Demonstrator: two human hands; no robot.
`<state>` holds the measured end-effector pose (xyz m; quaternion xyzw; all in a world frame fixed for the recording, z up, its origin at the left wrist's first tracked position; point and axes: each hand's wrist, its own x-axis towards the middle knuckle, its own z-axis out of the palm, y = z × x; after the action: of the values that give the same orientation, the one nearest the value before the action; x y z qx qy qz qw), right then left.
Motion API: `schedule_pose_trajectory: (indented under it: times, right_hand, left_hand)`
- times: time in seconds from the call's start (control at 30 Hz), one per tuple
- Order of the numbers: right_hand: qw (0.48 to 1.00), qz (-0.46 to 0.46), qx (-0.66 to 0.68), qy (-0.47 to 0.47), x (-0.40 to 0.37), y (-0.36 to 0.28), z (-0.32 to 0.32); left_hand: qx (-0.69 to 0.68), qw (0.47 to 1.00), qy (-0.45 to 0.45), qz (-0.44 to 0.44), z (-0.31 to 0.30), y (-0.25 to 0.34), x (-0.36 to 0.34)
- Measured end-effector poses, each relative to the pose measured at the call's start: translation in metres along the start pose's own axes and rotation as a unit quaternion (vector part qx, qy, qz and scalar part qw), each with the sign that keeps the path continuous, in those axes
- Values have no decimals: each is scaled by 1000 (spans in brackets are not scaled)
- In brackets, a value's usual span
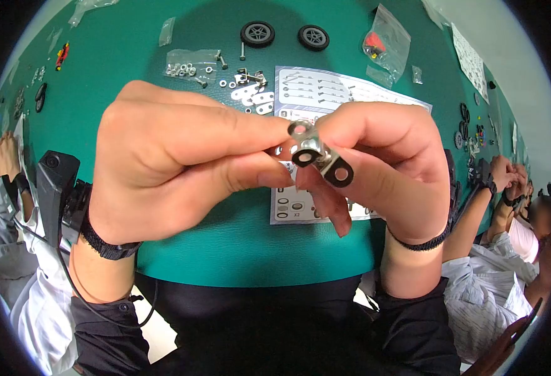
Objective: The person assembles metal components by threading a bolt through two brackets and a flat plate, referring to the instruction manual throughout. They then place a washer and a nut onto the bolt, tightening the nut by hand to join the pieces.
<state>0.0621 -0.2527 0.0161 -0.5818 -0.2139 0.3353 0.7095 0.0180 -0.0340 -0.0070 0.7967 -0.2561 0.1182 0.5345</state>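
Between my two hands, held up over the green table, is a small shiny metal bracket with round holes in its bent tabs. My left hand is closed, thumb and forefinger pinching at the bracket's left side. From the right, my right hand grips the same bracket between thumb and forefinger, its other fingers curled below. A printed instruction sheet lies beneath the hands and is partly covered by them. Whether a screw or nut sits between the left fingertips is hard to make out.
Beyond my hands lie two black wheels, a small bag of nuts, loose screws and perforated metal plates. A clear bag with a red part is at the back right. Other people's hands work at both sides.
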Motion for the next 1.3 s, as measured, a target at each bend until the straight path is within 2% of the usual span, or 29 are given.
schedule_pose_trajectory:
  times: [0.23, 0.43, 0.6, 0.73, 0.8, 0.93, 1.07, 1.3]
  right_hand:
    - [998, 52, 28, -28, 1, -2, 0]
    - [997, 71, 10, -1, 1, -7, 0]
    - [998, -23, -63, 10, 1, -3, 7]
    - [993, -94, -66, 7, 4, 12, 5]
    - [994, -88, -70, -8, 5, 11, 3]
    - [1000, -13, -19, -19, 7, 10, 2]
    - [998, 15, 59, 31, 8, 9, 10]
    - [992, 17, 68, 103, 10, 8, 13]
  left_hand:
    - [18, 1000, -4, -7, -2, 2, 2]
    - [22, 1000, 0, -21, 0, 2, 3]
    - [24, 999, 22, -10, 1, 2, 4]
    - [39, 999, 16, -10, 0, 3, 4]
    - [58, 998, 1, -10, -3, 6, 5]
    - [85, 996, 25, 14, -3, 7, 3]
    - [88, 995, 55, 1, 0, 5, 1]
    - [123, 991, 59, -8, 0, 7, 2]
